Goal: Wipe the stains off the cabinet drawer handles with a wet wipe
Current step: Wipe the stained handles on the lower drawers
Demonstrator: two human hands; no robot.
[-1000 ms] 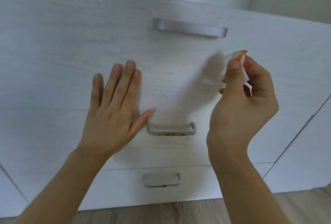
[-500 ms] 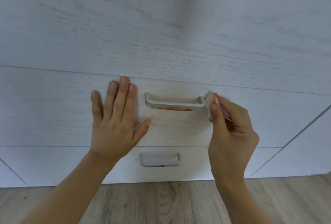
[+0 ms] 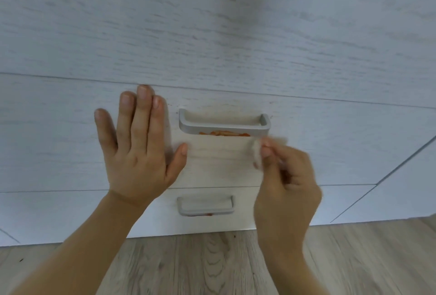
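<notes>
White wood-grain cabinet front (image 3: 212, 35) with stacked drawers, above pale plank flooring (image 3: 212, 264). Middle drawer handle (image 3: 224, 127), grey squared metal bar, orange stain along lower edge; lower handle (image 3: 205, 206), small red stain. Left hand (image 3: 139, 153) flat, fingers straight, beside middle handle; right hand (image 3: 285, 181) pinches blurred wet wipe (image 3: 257, 150) just below handle's right end.

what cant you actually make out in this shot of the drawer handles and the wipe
Head view only:
- Wet wipe: motion-blurred and mostly behind the right hand's fingers; its folds and any stains on it are unreadable.
- Lower handle: its underside faces away; only a small orange trace shows.
- Upper handle: how far the orange stain runs beneath it is hidden.
- Left hand: covers the drawer front under it.
- The cabinet top is cut off by the upper edge.
</notes>
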